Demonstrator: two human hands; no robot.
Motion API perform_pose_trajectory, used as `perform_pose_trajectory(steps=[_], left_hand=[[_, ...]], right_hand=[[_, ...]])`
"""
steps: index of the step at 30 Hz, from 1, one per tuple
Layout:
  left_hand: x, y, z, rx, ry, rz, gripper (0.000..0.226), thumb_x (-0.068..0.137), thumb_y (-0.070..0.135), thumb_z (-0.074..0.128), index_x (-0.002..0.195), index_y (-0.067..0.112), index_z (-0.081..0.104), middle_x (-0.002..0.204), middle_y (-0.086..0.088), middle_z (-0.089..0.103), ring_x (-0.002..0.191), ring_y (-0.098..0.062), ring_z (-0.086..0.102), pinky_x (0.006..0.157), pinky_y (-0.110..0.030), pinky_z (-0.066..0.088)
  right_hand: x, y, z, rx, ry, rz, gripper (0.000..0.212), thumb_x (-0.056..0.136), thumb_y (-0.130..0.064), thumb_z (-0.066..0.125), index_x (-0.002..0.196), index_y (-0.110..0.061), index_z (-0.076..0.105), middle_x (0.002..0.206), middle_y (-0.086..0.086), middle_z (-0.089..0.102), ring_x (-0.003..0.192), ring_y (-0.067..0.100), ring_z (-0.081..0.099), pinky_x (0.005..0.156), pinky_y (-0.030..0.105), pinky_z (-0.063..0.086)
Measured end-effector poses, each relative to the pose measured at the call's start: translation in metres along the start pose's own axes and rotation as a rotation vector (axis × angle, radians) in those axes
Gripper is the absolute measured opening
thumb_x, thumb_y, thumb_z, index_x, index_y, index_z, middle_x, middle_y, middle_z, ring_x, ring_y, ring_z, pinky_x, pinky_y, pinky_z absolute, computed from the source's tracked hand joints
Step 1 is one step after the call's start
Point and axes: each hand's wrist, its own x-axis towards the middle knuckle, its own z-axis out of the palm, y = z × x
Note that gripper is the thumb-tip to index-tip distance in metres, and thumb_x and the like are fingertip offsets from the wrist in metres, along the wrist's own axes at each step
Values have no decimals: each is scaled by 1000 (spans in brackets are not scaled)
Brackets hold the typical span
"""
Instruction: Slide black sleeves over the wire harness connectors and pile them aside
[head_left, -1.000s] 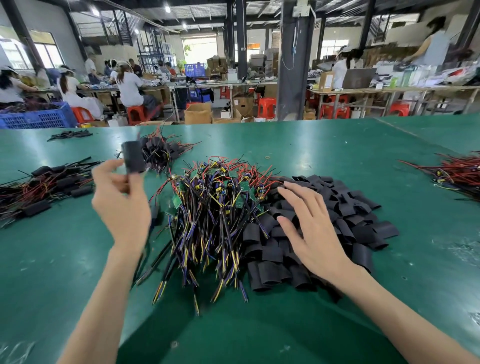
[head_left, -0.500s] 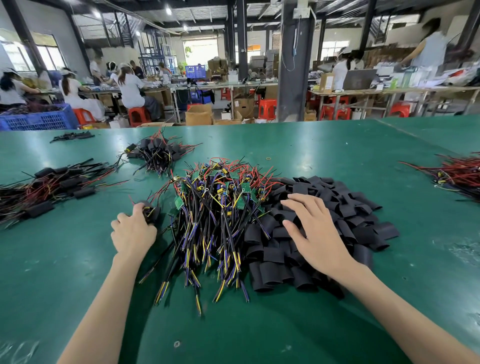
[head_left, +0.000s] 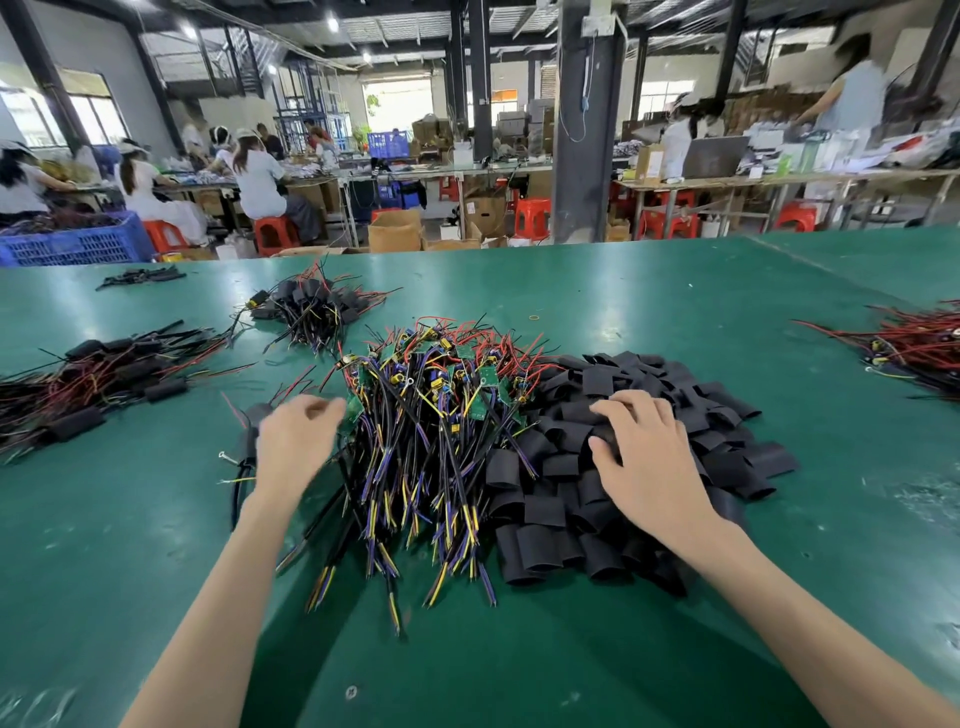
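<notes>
Left hand (head_left: 298, 441) shifted to harness pile (head_left: 431, 457); wires point nearward.

The wire harness heap (head_left: 431, 441) shows glossy plastic-coated leads, the black sleeves (head_left: 550, 514) against its right side look matt and smooth, perhaps rubbery plastic, the green table top (head_left: 623, 291) under it has a soft sheen, and far behind it sit a blue plastic crate (head_left: 72, 244) and dull cardboard box (head_left: 395, 231).

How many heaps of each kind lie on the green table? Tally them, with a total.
Sleeved harness heaps: 2
Unsleeved harness heaps: 2
Loose black sleeve heap: 1
Small dark far heap, kind unclear: 1
Total: 6
</notes>
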Motion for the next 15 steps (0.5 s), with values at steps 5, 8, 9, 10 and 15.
perform_pose_trajectory(steps=[5, 8, 9, 10, 15], left_hand=[[2, 2, 10, -409, -163, -180, 25, 93, 15, 59, 113, 2, 64, 99, -9, 66, 82, -22, 57, 82, -36, 50], [6, 0, 8, -708, -164, -320, 27, 88, 0, 62, 115, 1, 58, 102, -11, 61, 73, -17, 58, 70, -24, 55], [6, 1, 7, -766, -139, -355, 27, 87, -3, 62, 113, 0, 57, 96, -11, 61, 70, -15, 58, 68, -21, 56], [5, 2, 5, -826, -102, -396, 24, 87, -4, 61, 110, -1, 56, 87, -9, 62, 67, -13, 59, 71, -20, 56], [15, 9, -13, -1239, -208, -567, 11, 97, 4, 43, 89, 7, 50, 86, -8, 57, 75, 0, 57, 75, -15, 43]], right_hand=[[0, 5, 4, -27, -83, 57, 33, 87, -23, 59, 119, -15, 56, 122, 5, 47, 113, 27, 39, 92, 40, 34], [0, 4, 6, -14, -103, 61, 33, 88, -24, 58, 120, -17, 55, 122, 4, 47, 113, 26, 39, 93, 39, 33], [0, 4, 6, -10, -104, 60, 33, 88, -24, 58, 119, -17, 55, 122, 4, 47, 112, 26, 40, 93, 39, 33], [0, 4, 6, -7, -102, 60, 32, 88, -23, 58, 119, -17, 56, 121, 4, 47, 112, 26, 40, 93, 39, 33], [1, 4, 2, -4, -86, 78, 32, 88, -23, 58, 120, -16, 55, 121, 4, 47, 113, 26, 39, 92, 38, 33]])
